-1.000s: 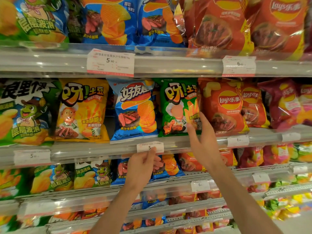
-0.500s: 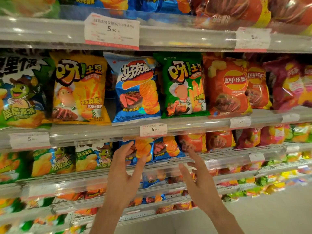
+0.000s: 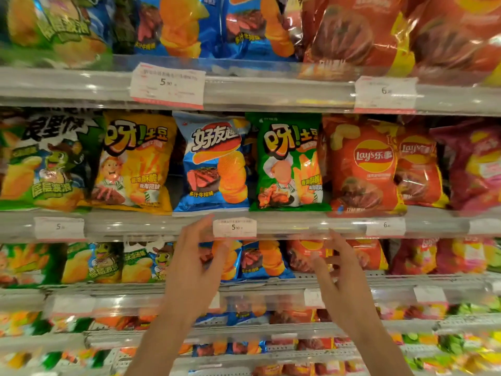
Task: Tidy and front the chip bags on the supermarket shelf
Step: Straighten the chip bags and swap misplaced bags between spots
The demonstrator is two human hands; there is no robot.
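Since both hands are raised with nothing held, the stock is entered as untouched.

Left hand point(image 3: 193, 270): lower centre of frame, fingers spread and loose, empty, in front of the lower blue bags point(image 3: 252, 260).
Right hand point(image 3: 340, 275): right of centre, fingers apart, empty.
Middle shelf point(image 3: 151, 226): across the frame's centre; five bags fronted at its edge.
Blue chip bag point(image 3: 214, 164): centre, upright, between the yellow bag point(image 3: 135, 164) and the green bag point(image 3: 288, 164).
Handling, judged: light, air-puffed, crinkly film, slippery; contents easily crushed.
Hold, judged: best taken by the side seams or lower corners, not squeezed across the face.
Price tag point(image 3: 234, 227): clipped on the rail, between the hands.
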